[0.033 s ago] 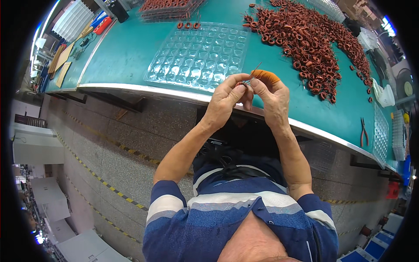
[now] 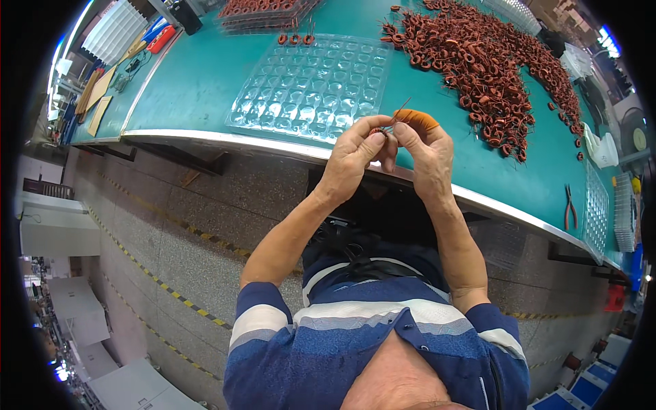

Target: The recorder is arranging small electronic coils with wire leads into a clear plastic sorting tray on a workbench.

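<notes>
Near the table's front edge, my left hand (image 2: 352, 160) pinches a small copper-wound ring coil (image 2: 376, 132) between thumb and forefinger; the fingers cover most of it. Close against it, my right hand (image 2: 427, 150) is closed at the coil's thin wire lead (image 2: 403, 106), which sticks up past the fingertips. An orange, ribbed covering (image 2: 417, 118) sits over a finger of the right hand. Just beyond the hands lies a clear plastic tray (image 2: 307, 85) with rows of round pockets. Several finished-looking ring coils (image 2: 295, 39) stand in its far row, their leads upright.
A large heap of copper ring coils (image 2: 471, 68) spreads over the green table (image 2: 184, 96) at the far right. Stacked trays of coils (image 2: 263, 17) stand at the back. Pliers (image 2: 570, 207) lie at the right, beside another clear tray (image 2: 596, 212). A red box (image 2: 161, 39) is at far left.
</notes>
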Demonstrator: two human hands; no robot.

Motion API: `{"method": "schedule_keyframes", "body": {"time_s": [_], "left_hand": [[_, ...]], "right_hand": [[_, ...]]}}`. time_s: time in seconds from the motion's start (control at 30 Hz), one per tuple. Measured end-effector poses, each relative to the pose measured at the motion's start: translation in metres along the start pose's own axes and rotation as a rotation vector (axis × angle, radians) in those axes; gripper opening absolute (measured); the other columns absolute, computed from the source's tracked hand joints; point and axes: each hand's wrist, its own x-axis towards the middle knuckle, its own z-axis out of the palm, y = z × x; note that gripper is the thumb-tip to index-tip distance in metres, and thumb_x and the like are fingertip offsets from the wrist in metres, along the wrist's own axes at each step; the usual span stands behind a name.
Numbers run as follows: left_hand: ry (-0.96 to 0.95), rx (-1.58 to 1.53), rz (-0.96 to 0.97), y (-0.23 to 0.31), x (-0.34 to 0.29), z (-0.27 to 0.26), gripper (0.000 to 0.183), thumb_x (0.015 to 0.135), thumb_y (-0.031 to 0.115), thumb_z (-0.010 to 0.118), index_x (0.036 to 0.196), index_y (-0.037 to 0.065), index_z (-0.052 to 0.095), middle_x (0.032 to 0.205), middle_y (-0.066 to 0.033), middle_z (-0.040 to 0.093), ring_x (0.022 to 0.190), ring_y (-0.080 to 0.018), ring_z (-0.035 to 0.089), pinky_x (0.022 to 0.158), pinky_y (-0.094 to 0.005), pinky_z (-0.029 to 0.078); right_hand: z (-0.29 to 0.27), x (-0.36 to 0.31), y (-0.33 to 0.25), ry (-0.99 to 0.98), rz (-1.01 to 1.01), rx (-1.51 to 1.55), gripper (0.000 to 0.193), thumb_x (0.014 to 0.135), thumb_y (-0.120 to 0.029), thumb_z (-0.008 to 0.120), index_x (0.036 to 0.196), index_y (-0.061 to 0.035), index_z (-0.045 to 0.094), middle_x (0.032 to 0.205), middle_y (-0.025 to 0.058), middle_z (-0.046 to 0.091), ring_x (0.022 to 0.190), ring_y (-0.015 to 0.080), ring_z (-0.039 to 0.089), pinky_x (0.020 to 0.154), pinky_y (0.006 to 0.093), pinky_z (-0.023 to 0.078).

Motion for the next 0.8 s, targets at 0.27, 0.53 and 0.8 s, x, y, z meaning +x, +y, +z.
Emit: {"method": "schedule_keyframes", "body": {"time_s": [0.27,0.53,0.8], "left_hand": [[-0.017,0.075,0.081,-0.002,-0.001,0.006,0.028,0.098,0.011,0.051,0.121,-0.001,0.04,0.081,-0.006,0.055,0.071,-0.013,0.057,0.065,-0.025,0.049],[0.023,0.32,0.074,-0.002,-0.005,0.007,0.028,0.099,0.014,0.052,0.121,0.0,0.042,0.082,-0.0034,0.054,0.069,-0.0096,0.054,0.064,-0.0233,0.047],[0.098,0.209,0.081,0.006,-0.001,0.01,0.024,0.098,0.013,0.051,0.116,-0.001,0.044,0.078,-0.004,0.054,0.063,-0.0099,0.054,0.059,-0.0234,0.046]], "right_hand": [[0.002,-0.005,0.017,0.24,-0.07,-0.135,0.034,0.087,-0.017,0.072,0.11,0.0025,0.058,0.086,0.0025,0.059,0.076,0.0086,0.058,0.069,0.0226,0.048],[0.0,-0.011,0.013,0.224,-0.087,-0.127,0.028,0.085,-0.014,0.074,0.104,0.0014,0.06,0.085,0.0031,0.061,0.074,0.0084,0.058,0.067,0.0221,0.048],[0.0,-0.018,0.007,0.184,-0.276,-0.403,0.013,0.085,-0.008,0.072,0.089,0.0008,0.064,0.078,0.0035,0.065,0.07,0.0088,0.06,0.066,0.024,0.048]]}}
